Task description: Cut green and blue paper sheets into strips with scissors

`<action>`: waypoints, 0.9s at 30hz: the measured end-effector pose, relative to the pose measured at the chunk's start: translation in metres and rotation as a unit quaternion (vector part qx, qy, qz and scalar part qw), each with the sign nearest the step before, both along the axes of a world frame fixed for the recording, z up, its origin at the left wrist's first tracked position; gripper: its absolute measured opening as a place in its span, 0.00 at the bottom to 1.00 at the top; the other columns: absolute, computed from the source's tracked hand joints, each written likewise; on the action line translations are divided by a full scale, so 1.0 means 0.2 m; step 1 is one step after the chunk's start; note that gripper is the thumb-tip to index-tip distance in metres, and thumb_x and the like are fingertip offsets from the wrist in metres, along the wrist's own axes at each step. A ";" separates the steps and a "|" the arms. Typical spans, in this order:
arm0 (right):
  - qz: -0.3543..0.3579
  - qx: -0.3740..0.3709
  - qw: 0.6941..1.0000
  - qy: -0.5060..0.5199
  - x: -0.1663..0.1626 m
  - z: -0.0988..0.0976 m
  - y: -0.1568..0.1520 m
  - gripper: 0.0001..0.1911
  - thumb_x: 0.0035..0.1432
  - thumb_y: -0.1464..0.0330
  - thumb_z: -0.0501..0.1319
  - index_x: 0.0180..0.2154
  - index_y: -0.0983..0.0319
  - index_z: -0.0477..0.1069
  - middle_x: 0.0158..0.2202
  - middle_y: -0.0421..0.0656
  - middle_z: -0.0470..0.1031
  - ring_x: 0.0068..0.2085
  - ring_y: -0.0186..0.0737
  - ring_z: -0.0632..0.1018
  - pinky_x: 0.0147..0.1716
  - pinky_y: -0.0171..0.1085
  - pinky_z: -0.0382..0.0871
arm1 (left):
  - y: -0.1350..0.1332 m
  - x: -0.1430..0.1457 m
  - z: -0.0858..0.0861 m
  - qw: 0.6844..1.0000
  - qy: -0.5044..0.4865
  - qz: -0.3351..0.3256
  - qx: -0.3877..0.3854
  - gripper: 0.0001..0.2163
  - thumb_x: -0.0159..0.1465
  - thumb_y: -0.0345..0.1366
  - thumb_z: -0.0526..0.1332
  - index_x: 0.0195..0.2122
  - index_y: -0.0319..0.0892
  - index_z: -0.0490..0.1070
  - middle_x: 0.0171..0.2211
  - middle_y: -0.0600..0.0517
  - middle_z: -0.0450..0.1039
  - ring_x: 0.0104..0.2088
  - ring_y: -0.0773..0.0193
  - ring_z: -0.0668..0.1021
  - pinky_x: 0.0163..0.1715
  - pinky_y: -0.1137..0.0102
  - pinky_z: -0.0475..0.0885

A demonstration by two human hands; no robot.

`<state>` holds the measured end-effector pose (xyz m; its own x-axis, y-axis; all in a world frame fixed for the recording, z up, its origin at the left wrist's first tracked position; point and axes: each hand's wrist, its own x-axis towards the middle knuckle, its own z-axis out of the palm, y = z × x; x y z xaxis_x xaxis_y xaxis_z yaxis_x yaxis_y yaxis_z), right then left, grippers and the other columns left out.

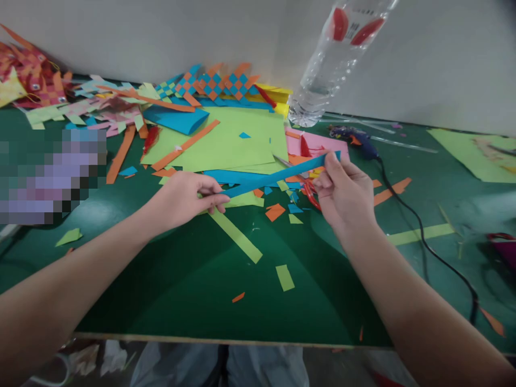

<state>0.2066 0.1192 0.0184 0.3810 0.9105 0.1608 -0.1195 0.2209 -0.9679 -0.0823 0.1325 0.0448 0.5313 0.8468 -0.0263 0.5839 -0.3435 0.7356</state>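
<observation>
One blue paper strip (278,176) runs between your two hands, above the bench (181,301). Your left hand (183,199) pinches one end between thumb and fingers; your right hand (350,188) grips the other end, thumb pressed on top. The strip looks straight and slants across your view, its right-hand end higher in the picture.

Behind it, several light green sheets (229,150) lie stacked, an orange strip (193,140) resting diagonally across them. Red-handled scissors (312,194) lie just beside your right hand, partly hidden by it. Nearer you, a green strip (237,236), a green scrap (285,278) and an orange scrap (275,212) are scattered loose.

Farther back, woven paper fish (212,85) in blue and orange sit in a row near the wall (242,32), and a clear bottle (334,64) stands to their right. Beyond your right hand you have a glue gun (363,144), its black cord (405,201) trailing toward you over the bench.
</observation>
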 end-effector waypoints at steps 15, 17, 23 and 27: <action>-0.003 -0.010 0.999 0.033 -0.09 0.07 -0.06 0.17 0.40 0.53 0.77 0.28 0.53 0.77 0.27 0.34 0.74 0.21 0.27 0.68 0.20 0.35 0.65 | 0.03 -0.03 -0.02 0.996 -0.058 0.060 -0.007 0.12 0.63 0.45 0.65 0.28 0.44 0.79 0.27 0.53 0.81 0.23 0.68 0.78 0.29 0.73 0.75; 0.068 -0.071 0.995 0.020 -0.15 0.08 -0.10 0.19 0.40 0.52 0.77 0.30 0.55 0.78 0.32 0.38 0.78 0.23 0.28 0.71 0.20 0.34 0.68 | 0.00 0.00 -0.02 0.996 -0.074 0.052 -0.015 0.11 0.63 0.43 0.65 0.29 0.43 0.79 0.26 0.53 0.81 0.22 0.67 0.78 0.27 0.74 0.75; 0.223 -0.161 0.961 -0.031 -0.32 0.02 -0.24 0.16 0.42 0.58 0.77 0.29 0.61 0.80 0.19 0.38 0.76 0.21 0.34 0.75 0.21 0.35 0.74 | -0.12 0.11 -0.03 0.992 -0.100 -0.030 -0.068 0.10 0.65 0.41 0.64 0.29 0.43 0.77 0.26 0.55 0.81 0.22 0.67 0.80 0.25 0.75 0.74; 0.190 -0.153 0.969 -0.049 -0.32 0.02 -0.25 0.15 0.45 0.58 0.76 0.26 0.62 0.79 0.16 0.38 0.74 0.17 0.33 0.74 0.19 0.34 0.73 | -0.13 0.12 -0.04 0.990 -0.092 -0.061 -0.090 0.10 0.66 0.38 0.62 0.28 0.43 0.75 0.26 0.56 0.81 0.22 0.68 0.80 0.26 0.75 0.74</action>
